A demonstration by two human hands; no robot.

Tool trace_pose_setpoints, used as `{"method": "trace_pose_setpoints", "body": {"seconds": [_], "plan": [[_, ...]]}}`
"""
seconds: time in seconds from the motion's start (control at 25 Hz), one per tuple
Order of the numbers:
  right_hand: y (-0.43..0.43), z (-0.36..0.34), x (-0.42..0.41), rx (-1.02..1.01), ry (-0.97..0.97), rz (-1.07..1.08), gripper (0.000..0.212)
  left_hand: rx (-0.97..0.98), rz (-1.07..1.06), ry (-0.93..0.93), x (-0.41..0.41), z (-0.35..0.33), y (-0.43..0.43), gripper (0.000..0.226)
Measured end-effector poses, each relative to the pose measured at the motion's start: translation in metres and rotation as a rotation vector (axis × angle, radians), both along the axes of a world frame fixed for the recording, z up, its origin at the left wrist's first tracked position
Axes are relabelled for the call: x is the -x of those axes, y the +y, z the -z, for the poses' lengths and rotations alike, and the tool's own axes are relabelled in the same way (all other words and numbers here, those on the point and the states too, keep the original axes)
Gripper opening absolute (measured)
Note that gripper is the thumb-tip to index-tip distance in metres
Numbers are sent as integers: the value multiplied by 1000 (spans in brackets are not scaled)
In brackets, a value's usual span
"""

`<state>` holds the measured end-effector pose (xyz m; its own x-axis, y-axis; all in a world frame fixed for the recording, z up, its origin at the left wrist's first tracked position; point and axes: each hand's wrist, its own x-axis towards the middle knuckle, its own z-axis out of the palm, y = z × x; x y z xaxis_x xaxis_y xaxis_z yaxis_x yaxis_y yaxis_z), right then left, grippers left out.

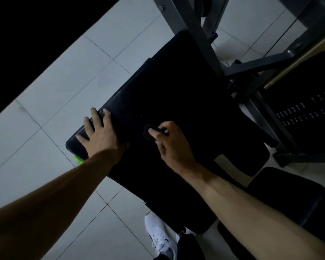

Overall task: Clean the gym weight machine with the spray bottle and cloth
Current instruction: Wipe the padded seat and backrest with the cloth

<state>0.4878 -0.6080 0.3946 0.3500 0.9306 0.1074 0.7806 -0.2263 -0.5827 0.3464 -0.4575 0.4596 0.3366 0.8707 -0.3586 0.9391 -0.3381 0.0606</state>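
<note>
Near the middle of the black padded vinyl bench (176,87), the right hand (170,147) curls its fingers around a small dark crumpled cloth (148,133). The left hand (99,133) rests spread-fingered on the bench's edge. The cloth looks soft and light, and is probably best gripped bunched.

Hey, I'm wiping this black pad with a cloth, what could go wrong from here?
First, the cloth is dark, small and bunched in your right hand, and the pad sits in dim light, so patches may get missed. Second, your left hand presses flat at the pad's edge; if you lean on it, it could slip off. Third, a green object lies on the floor, half under the pad; you might kick it.
</note>
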Motion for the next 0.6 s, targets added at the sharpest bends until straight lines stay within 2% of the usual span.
{"method": "trace_pose_setpoints", "body": {"seconds": [0.08, 0.2, 0.28, 0.36, 0.48, 0.56, 0.6], "plan": [[18, -1, -39, -74, 73, 55, 39, -25, 10, 0, 2, 1, 0, 126], [62, -6, -101, -218, 201, 550, 34, -59, 17, 7, 2, 2, 1, 128], [84, -9, -93, -234, 281, 716, 32, -89, 13, 16, 2, 2, 1, 129], [90, -13, -43, -254, 273, 558, 31, -110, 18, 20, 2, 3, 0, 128], [76, -19, 22, -200, 193, 107, 31, -127, 21, 33, 1, 3, 1, 122], [78, -21, 1, -178, 106, -91, 30, -124, 8, 38, 0, 1, 2, 123], [85, -20, -20, -172, 107, -93, 35, -121, 4, 37, 0, 1, 2, 126]]}}
